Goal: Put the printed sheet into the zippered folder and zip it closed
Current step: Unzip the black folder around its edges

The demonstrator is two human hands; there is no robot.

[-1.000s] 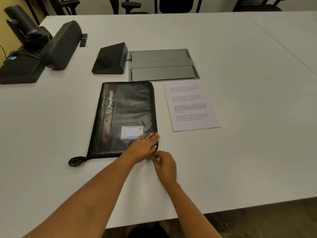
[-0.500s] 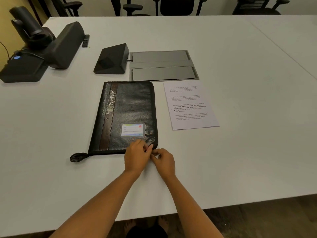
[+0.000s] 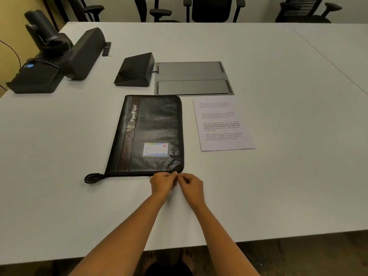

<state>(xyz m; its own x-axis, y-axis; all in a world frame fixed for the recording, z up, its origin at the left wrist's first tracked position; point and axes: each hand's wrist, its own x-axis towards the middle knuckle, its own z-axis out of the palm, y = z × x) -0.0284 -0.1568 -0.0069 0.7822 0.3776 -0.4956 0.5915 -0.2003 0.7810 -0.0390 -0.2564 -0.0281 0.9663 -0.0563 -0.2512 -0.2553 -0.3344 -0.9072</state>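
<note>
Container: black leather zippered folder [image 3: 153, 134] flat, cover down, on white table [image 3: 278, 176] | white printed sheet [image 3: 223, 124] outside, just right | left hand [image 3: 161, 183], right hand [image 3: 191, 185] together, pinching its near edge | left hand previously flat on cover

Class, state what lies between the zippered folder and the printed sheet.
Head view: only a bare strip of table separates the folder and the sheet.
</note>
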